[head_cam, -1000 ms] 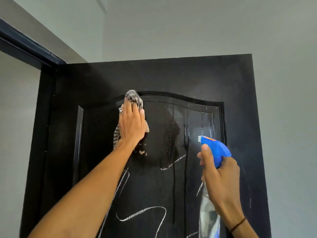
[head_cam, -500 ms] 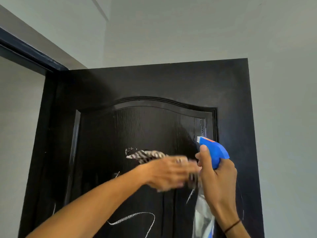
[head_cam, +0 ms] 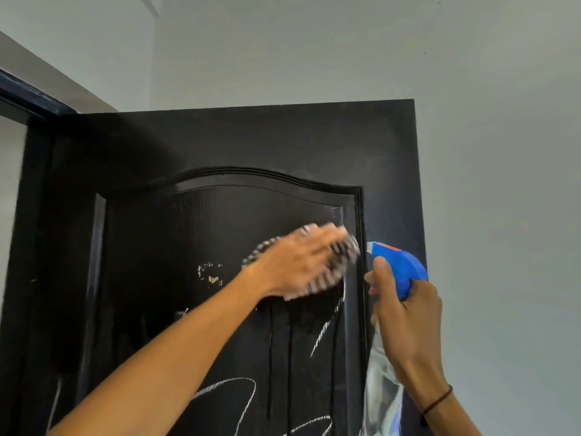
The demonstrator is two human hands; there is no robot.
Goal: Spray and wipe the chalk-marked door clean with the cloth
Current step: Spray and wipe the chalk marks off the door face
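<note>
A striped cloth point(head_cam: 327, 272) is pressed flat by the blurred left hand point(head_cam: 298, 262) against the black door point(head_cam: 251, 143) near the upper right corner of its arched panel, above white chalk marks point(head_cam: 327, 335), while a blue-headed spray bottle point(head_cam: 399, 269) is gripped by the right hand point(head_cam: 405, 313) at the panel's right edge.

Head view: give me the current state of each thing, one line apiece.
door: swung open, upper panel wet with drip streaks, mostly wiped
chalk marks: remain on lower panel
cloth: pressed to the panel, motion-blurred
left hand: presses the cloth
spray bottle: upright, nozzle toward door
right hand: grips the spray bottle
</note>
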